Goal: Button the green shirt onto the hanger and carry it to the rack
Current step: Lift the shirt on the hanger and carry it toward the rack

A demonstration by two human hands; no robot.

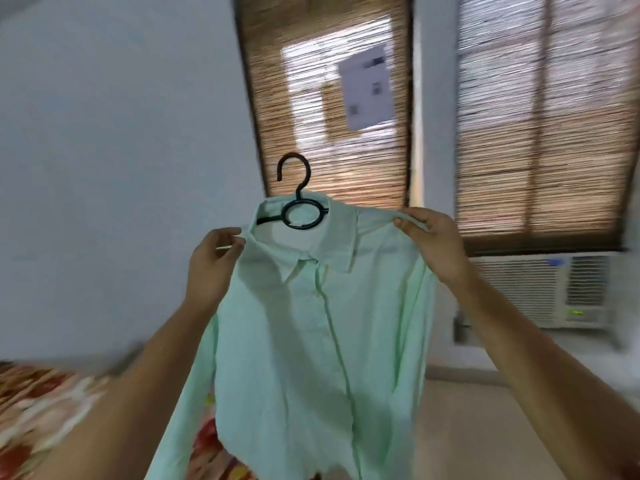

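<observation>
Left hand: our left hand (214, 261) pinches the shirt's shoulder seam just beside the collar, thumb and fingertips closed on the cloth.
Right hand: our right hand (433, 244) pinches the other shoulder, fingers curled over the fabric where it drapes off the hanger's arm.
Shirt: the green shirt (311, 341) hangs straight between our hands, held up in front of us at about chest height, front facing us, placket closed as far as we can follow it.
Hanger: the black hanger (298, 206) sits inside the collar, hook standing upright above the neckline, midway between both hands.
Long axis: vertical, collar up and hem down; the shoulder line runs left to right across us.
Nearer hand: neither clearly; both sit about level, one at each shoulder.
What the next move needs: we judge one hand must shift to the hook before the carry.
Hidden: the hanger's arms lie under the cloth; the hem is cut off at the bottom edge; individual buttons are too blurred to count; no rack is in view.
Surroundings: a patterned bedspread (38, 410) lies lower left, bamboo blinds (540, 133) ahead.
</observation>
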